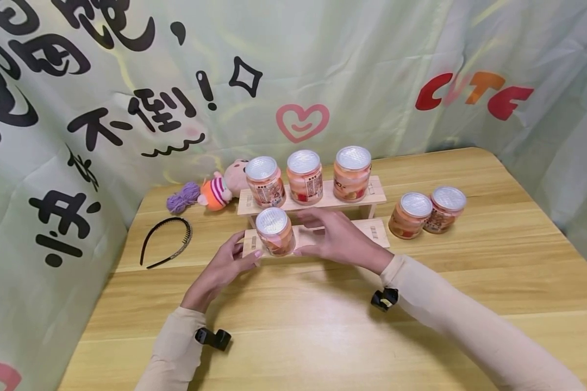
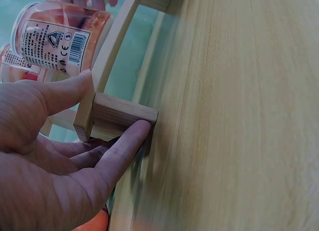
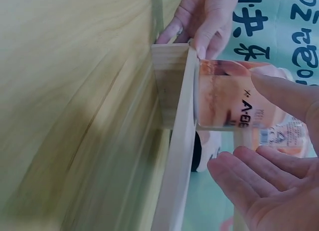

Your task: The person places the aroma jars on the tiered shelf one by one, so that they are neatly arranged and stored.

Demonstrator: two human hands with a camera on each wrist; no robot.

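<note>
A two-tier wooden display stand point(image 1: 313, 239) is on the table. My left hand point(image 1: 223, 266) holds the left end of its lower tier, with the thumb on the board's front edge and a finger against the short leg point(image 2: 124, 109). On that tier, near its left end, stands a clear jar point(image 1: 276, 233) with a silver lid and peach-coloured label. My right hand point(image 1: 339, 239) is just right of this jar, fingers spread and apart from one another; its thumb point(image 3: 284, 94) overlaps the jar in the right wrist view. Three similar jars point(image 1: 305, 176) stand on the upper tier.
Two more jars point(image 1: 411, 214) stand side by side on the table, right of the stand. To the left lie a black headband point(image 1: 149, 239), purple yarn point(image 1: 183, 197) and a plush doll point(image 1: 217, 193). A printed cloth point(image 1: 372, 65) hangs behind the table.
</note>
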